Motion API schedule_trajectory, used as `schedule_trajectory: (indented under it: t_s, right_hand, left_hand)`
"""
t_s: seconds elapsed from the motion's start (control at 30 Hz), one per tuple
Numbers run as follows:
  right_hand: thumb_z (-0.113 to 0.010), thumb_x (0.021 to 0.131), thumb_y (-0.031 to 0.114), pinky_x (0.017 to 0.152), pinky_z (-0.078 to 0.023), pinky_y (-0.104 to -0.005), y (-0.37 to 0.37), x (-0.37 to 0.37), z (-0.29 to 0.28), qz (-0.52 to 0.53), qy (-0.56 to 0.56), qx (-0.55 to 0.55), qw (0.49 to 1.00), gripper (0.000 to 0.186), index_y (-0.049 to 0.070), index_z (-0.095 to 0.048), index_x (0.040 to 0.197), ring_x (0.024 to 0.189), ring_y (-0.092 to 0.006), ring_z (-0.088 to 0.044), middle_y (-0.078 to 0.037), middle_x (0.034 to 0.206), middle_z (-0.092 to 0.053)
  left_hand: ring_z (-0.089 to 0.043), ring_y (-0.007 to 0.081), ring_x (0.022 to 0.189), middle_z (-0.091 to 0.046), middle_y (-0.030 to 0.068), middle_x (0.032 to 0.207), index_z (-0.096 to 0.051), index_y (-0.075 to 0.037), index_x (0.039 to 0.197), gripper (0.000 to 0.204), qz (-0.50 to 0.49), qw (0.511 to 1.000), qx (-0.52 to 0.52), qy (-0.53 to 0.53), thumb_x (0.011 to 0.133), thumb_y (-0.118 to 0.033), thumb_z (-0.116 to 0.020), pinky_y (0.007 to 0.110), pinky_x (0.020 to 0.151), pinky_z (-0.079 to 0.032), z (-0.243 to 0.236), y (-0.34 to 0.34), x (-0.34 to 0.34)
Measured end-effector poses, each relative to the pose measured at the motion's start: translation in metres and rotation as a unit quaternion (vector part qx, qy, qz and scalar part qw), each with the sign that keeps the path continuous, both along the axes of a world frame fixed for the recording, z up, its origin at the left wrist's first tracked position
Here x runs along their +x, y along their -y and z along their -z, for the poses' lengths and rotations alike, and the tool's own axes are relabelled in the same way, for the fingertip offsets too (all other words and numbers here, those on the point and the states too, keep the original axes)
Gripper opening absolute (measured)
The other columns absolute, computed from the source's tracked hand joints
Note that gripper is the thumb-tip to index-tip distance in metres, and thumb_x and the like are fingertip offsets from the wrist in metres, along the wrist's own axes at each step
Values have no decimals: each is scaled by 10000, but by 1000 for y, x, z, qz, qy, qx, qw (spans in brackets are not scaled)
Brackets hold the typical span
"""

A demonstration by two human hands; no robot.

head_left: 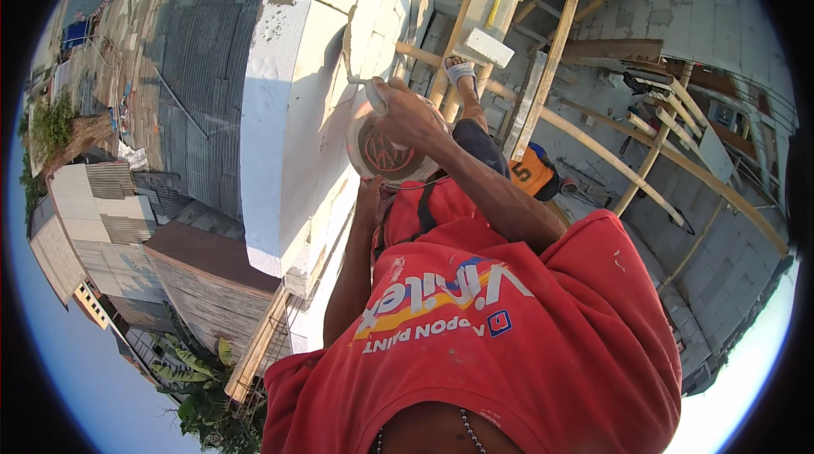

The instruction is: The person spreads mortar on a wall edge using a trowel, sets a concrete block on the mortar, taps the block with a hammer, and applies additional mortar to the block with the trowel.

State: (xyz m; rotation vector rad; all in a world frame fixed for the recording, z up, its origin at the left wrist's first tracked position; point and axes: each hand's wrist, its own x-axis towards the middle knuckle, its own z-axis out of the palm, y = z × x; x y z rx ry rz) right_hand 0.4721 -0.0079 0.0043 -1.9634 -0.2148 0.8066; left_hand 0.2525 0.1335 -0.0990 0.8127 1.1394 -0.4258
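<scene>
A round bucket [356, 142] with grey smears inside is in front of me, close against the pale block wall [309, 106]. My left hand [370, 193] is at its near rim and seems to grip it; the fingers are mostly hidden. Above the bucket, my right hand [407, 117] is closed around a small trowel [376, 98], whose grey blade is partly covered by my fingers. The trowel is beside the wall face, where a rough line of grey mortar [348, 45] runs along a joint between blocks.
Bamboo and timber scaffold poles [555, 38] cross to the right. A white block [490, 47] and a yellow-handled tool [497, 5] lie ahead. A sandalled foot [460, 70] rests on poles. Lower down is a person in an orange shirt [527, 172]. Corrugated roofs [203, 72] lie beyond the wall, left.
</scene>
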Motion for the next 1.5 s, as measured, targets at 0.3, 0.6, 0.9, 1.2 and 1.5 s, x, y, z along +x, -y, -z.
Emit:
schedule_trajectory:
  t_s: [0.3,0.6,0.9,1.2,1.5]
  right_hand:
    - [-654,905,263,563,-555,-274,27,9,28,164,-216,196,942,696,24,-379,1498,671,-121,-565,-68,908,-550]
    - [-653,858,222,999,-442,-440,-16,-21,7,117,45,68,990,673,-20,-427,1444,1151,-400,-568,-236,1227,-538]
    - [-683,846,240,850,-532,-418,35,4,8,70,135,32,988,640,-3,-496,1408,949,-330,-665,-223,1179,-608]
    - [-670,823,261,990,-466,-456,-1,16,-14,76,-52,44,995,630,-22,-535,1370,1136,-408,-603,-316,1235,-581]
    - [-676,868,357,974,-479,-376,79,-9,-51,-26,91,56,994,684,-33,-496,1401,1126,-300,-620,-222,1232,-618]
  left_hand:
    - [-683,260,891,-604,137,1031,-424,-62,1130,325,34,999,30,10,866,-110,-606,430,806,-622,-17,7,22]
    - [-670,229,832,-570,91,955,-440,-71,1101,300,48,998,37,-18,875,-142,-623,444,772,-619,-6,8,10]
    - [-670,224,798,-556,84,914,-406,-95,1091,313,58,997,34,-30,882,-158,-629,418,726,-620,-5,9,27]
    - [-666,221,815,-578,86,986,-392,-112,1288,471,49,998,48,6,877,-147,-620,422,707,-616,-17,23,52]
    - [-660,213,822,-573,74,1038,-390,-121,1316,494,58,994,54,76,875,-134,-611,432,733,-611,-34,42,100]
